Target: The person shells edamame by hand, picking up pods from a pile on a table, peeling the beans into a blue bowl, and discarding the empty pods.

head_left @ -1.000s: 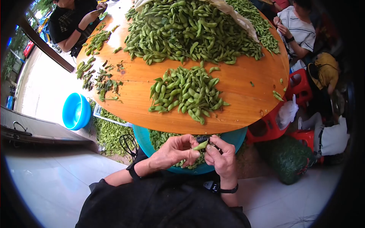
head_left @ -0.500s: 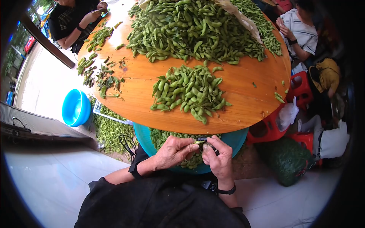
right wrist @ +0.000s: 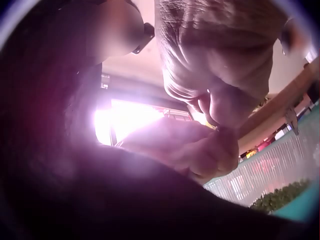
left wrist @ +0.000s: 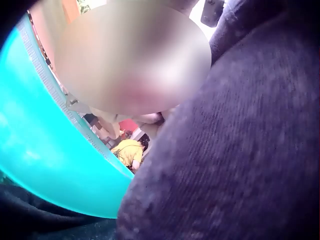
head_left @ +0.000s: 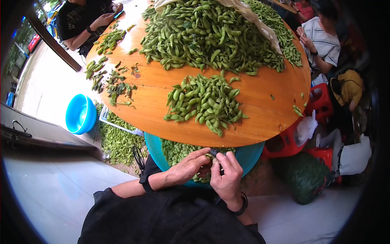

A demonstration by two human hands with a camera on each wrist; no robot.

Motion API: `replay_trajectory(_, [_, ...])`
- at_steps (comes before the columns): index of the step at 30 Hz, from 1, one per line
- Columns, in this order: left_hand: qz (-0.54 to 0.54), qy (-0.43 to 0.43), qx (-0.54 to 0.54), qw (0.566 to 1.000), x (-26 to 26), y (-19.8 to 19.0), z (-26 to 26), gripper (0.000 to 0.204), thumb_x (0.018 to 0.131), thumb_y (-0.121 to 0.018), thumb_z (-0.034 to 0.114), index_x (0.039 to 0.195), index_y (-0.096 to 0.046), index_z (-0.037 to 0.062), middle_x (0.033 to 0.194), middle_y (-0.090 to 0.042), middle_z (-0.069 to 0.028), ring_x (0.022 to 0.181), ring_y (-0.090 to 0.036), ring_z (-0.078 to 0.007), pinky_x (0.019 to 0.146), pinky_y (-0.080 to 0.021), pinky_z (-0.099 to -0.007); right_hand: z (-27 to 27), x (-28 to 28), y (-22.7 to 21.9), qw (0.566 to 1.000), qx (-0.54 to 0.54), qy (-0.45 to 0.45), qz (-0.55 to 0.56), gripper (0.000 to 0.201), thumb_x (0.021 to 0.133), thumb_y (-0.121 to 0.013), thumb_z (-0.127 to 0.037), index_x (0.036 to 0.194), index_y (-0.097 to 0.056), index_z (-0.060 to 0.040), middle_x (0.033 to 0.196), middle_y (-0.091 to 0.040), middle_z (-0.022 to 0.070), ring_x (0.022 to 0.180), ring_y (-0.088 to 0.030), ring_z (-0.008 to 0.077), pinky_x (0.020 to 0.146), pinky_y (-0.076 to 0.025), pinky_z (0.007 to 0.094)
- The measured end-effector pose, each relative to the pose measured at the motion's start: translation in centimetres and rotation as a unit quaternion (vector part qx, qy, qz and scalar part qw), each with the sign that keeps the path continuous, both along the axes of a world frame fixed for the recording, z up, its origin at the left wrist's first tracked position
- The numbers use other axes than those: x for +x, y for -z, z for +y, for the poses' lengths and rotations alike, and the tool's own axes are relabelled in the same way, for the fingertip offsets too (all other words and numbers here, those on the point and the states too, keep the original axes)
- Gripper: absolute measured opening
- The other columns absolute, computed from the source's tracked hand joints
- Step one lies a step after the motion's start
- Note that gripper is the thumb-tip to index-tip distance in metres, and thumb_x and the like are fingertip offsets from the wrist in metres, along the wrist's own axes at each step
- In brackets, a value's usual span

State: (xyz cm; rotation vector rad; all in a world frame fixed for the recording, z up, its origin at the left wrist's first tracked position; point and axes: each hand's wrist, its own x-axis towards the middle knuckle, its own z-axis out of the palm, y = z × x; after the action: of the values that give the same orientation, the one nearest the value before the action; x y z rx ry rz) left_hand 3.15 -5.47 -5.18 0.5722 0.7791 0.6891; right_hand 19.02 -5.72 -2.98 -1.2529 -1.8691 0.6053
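Over the teal basin [head_left: 252, 156], the left hand [head_left: 187, 167] and right hand [head_left: 227, 179] meet at their fingertips in the head view. The right fingers pinch a small dark tool [head_left: 214, 151], its exact kind unclear. A green edamame pod [head_left: 208, 157] shows as a sliver at the left fingertips, mostly hidden by the fingers. Shelled green beans [head_left: 170, 151] lie in the basin beneath. In the right wrist view the right hand [right wrist: 215, 60] comes down against the left hand [right wrist: 200, 155]. A dark sleeve and a blurred patch fill much of the left wrist view.
A small pile of pods [head_left: 205, 101] lies on the round wooden table [head_left: 142, 114], before a large heap [head_left: 215, 36]. Trimmings [head_left: 120, 87] are at left. Blue basins [head_left: 80, 114] and pods [head_left: 118, 140] are on the floor. Red stools [head_left: 284, 138] and other people surround the table.
The pod, plainly visible a second ago, is now mostly covered by the fingers. The right hand has shifted slightly left and turned, and the dark tool has moved left with it.
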Motion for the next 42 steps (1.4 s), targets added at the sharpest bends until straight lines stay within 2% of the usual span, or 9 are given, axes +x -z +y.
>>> replay_trajectory(5, [-0.072, -0.025, -0.035, 0.996, -0.1, 1.6, 0.3, 0.025, 0.094, -0.04, 0.008, 0.114, -0.054, 0.0018, 0.076, -0.053, -0.0005, 0.07, -0.049, -0.0092, 0.065, -0.041, -0.0235, 0.8, 1.5, 1.4, 0.99, -0.081, -0.039, 0.108, 0.011, 0.086, -0.058, 0.005, 0.096, -0.06, 0.0092, 0.081, -0.054, 0.0074, 0.054, -0.054, 0.0105, 0.047, -0.043, 0.0261])
replay_trajectory(9, [0.174, 0.072, 0.217, 0.958, -0.8, -0.5, 0.3, 0.025, 0.092, -0.048, 0.004, 0.113, -0.062, 0.0018, 0.084, -0.067, -0.0041, 0.073, -0.061, -0.0165, 0.063, -0.048, -0.0287, 0.4, 4.7, -0.1, 0.957, -0.187, 0.029, 0.221, 0.009, 0.087, -0.058, 0.004, 0.094, -0.061, 0.0081, 0.076, -0.053, 0.0041, 0.054, -0.053, 0.0088, 0.045, -0.04, 0.0241])
replay_trajectory(11, [0.354, 0.021, 0.542, 0.762, -1.1, -0.4, 0.2, 0.023, 0.09, -0.059, 0.003, 0.112, -0.065, 0.002, 0.085, -0.069, -0.0107, 0.073, -0.065, -0.0264, 0.063, -0.053, -0.0362, 0.0, 8.4, -1.7, 0.973, -0.155, 0.096, 0.14, 0.01, 0.088, -0.055, 0.004, 0.094, -0.061, 0.0069, 0.075, -0.051, 0.0031, 0.054, -0.051, 0.008, 0.045, -0.038, 0.0244])
replay_trajectory(13, [0.446, -0.067, 0.602, 0.659, -1.3, -2.0, 1.2, 0.036, 0.078, -0.064, -0.001, 0.114, -0.064, 0.0043, 0.078, -0.061, -0.0104, 0.068, -0.064, -0.0299, 0.057, -0.052, -0.0397, -0.7, 12.0, -3.1, 0.976, -0.118, 0.179, -0.029, 0.014, 0.084, -0.055, 0.004, 0.096, -0.062, 0.008, 0.073, -0.052, 0.0098, 0.057, -0.055, 0.0173, 0.051, -0.042, 0.0298])
replay_trajectory(14, [0.487, -0.073, 0.607, 0.624, -1.6, -2.5, 2.2, 0.038, 0.076, -0.064, -0.001, 0.114, -0.064, 0.0052, 0.078, -0.056, -0.0096, 0.068, -0.063, -0.029, 0.056, -0.052, -0.0396, -1.0, 13.9, -2.7, 0.968, -0.093, 0.199, -0.122, 0.02, 0.082, -0.055, 0.005, 0.1, -0.062, 0.0082, 0.079, -0.06, 0.0169, 0.067, -0.062, 0.0309, 0.061, -0.048, 0.0364])
replay_trajectory(21, [0.582, -0.029, 0.619, 0.526, -2.0, -2.7, 6.3, 0.036, 0.075, -0.061, 0.003, 0.112, -0.061, 0.0065, 0.094, -0.05, -0.0106, 0.08, -0.062, -0.0273, 0.058, -0.052, -0.0384, -2.1, 15.9, -1.3, 0.943, -0.114, 0.262, -0.172, 0.029, 0.081, -0.055, 0.004, 0.108, -0.061, 0.0109, 0.091, -0.064, 0.0259, 0.084, -0.063, 0.0431, 0.076, -0.049, 0.046])
replay_trajectory(31, [0.482, -0.124, 0.587, 0.639, -2.2, -2.8, 4.7, 0.026, 0.075, -0.063, -0.012, 0.097, -0.063, 0.0037, 0.087, -0.06, -0.0072, 0.072, -0.064, -0.0221, 0.061, -0.051, -0.0318, -0.3, 10.1, -2.3, 0.982, -0.07, 0.166, -0.062, 0.019, 0.083, -0.058, 0.004, 0.102, -0.064, 0.0054, 0.085, -0.064, 0.0186, 0.074, -0.066, 0.033, 0.066, -0.051, 0.0383])
replay_trajectory(35, [0.186, -0.095, 0.258, 0.943, -0.5, -3.4, 3.1, 0.007, 0.088, -0.066, -0.004, 0.095, -0.065, -0.0006, 0.087, -0.065, 0.0003, 0.078, -0.058, -0.0055, 0.067, -0.049, -0.0231, 0.1, 6.2, -2.2, 0.986, -0.1, 0.092, 0.093, 0.016, 0.084, -0.068, -0.002, 0.097, -0.064, 0.0065, 0.079, -0.06, 0.0136, 0.066, -0.062, 0.0244, 0.061, -0.048, 0.0325])
replay_trajectory(42, [0.249, -0.058, 0.5, 0.827, 3.2, -3.3, 2.7, 0.025, 0.083, -0.07, -0.003, 0.108, -0.065, -0.001, 0.091, -0.067, -0.0136, 0.08, -0.069, -0.026, 0.068, -0.056, -0.0339, 0.2, 7.2, -1.8, 0.984, -0.067, 0.14, 0.088, 0.015, 0.084, -0.069, 0.0, 0.096, -0.063, 0.0053, 0.079, -0.056, 0.0116, 0.07, -0.06, 0.0205, 0.063, -0.047, 0.031])
